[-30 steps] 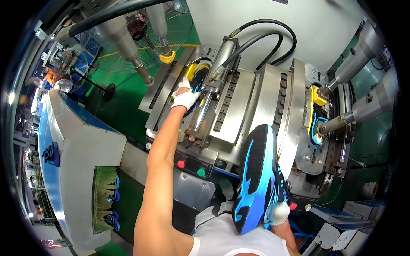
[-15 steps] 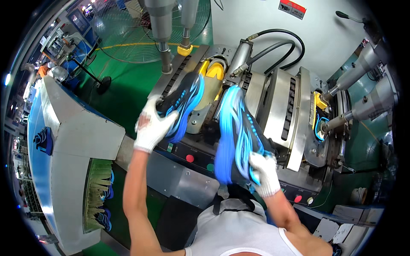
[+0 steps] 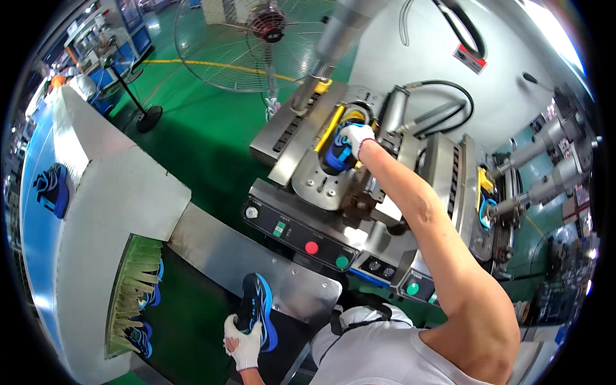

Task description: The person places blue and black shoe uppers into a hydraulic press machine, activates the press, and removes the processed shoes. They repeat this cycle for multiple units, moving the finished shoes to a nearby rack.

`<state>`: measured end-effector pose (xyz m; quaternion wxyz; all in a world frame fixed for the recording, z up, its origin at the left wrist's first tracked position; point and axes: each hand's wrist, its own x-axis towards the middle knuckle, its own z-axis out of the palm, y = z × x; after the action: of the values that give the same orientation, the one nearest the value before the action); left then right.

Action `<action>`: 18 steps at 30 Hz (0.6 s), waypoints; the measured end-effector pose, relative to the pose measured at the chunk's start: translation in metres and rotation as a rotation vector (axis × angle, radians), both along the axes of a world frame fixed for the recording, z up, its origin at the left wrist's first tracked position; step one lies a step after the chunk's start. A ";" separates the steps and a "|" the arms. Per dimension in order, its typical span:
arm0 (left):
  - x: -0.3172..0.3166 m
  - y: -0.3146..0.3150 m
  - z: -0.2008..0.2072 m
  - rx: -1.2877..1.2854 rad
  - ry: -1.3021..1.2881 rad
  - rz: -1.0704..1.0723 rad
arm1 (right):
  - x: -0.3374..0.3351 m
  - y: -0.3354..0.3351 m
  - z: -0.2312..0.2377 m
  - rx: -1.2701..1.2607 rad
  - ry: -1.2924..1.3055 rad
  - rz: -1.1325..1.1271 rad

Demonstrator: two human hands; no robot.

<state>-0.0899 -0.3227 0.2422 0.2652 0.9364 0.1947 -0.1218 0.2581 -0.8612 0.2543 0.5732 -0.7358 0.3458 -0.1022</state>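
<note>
One shoe [image 3: 258, 309] lies on the belt [image 3: 192, 314], another shoe [image 3: 336, 153] in the press [image 3: 321, 173].

A fringe of green strips [image 3: 133, 296] hides most of two blue shoes [image 3: 146, 314] behind it; the right hand [image 3: 355, 136] covers much of the shoe [image 3: 335, 154] in the press, its toe unseen

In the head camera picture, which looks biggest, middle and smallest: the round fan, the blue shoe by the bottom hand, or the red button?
1. Round fan, biggest, though far off.
2. Blue shoe held by the left hand.
3. Red button, smallest by far.
</note>
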 end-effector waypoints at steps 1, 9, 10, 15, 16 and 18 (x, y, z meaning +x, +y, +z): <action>-0.008 0.006 -0.006 -0.025 0.013 0.049 | 0.014 0.000 -0.005 0.009 0.060 -0.024; 0.008 -0.003 -0.029 -0.006 -0.061 0.096 | 0.040 0.010 -0.037 -0.816 0.274 0.103; 0.015 -0.009 -0.026 0.013 -0.112 0.073 | 0.041 -0.008 -0.043 -1.006 0.363 0.248; 0.050 -0.012 -0.030 -0.078 -0.070 0.021 | 0.043 0.029 -0.034 -0.779 0.301 -0.081; 0.062 -0.014 -0.031 -0.088 -0.075 -0.007 | 0.039 0.030 -0.030 -0.689 0.489 0.108; 0.076 -0.009 -0.049 0.008 -0.133 -0.106 | 0.036 0.015 -0.050 -1.015 0.489 0.340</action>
<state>-0.0135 -0.3320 0.1934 0.2668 0.9526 0.1273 -0.0724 0.2944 -0.8461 0.2048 0.0613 -0.9654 0.2531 0.0111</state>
